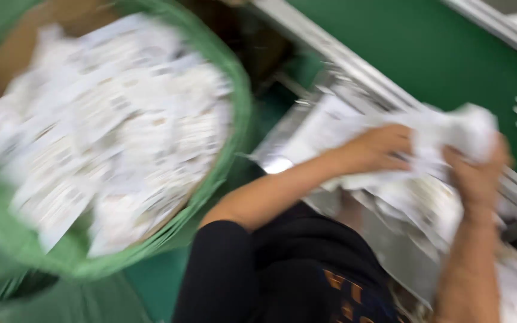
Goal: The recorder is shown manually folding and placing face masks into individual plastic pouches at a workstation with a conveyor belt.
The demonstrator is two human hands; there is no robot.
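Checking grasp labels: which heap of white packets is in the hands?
The bunch over the metal chute, clutched between left hand and right hand; the green-rimmed bin's heap lies untouched.

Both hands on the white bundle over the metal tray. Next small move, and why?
Probably lift the bundle a little and carry it forward onto the green belt. The left hand and right hand clasp the white packets from both sides, above the metal tray, with the belt just past it. The frame is blurred, so how firm the hold is cannot be told.
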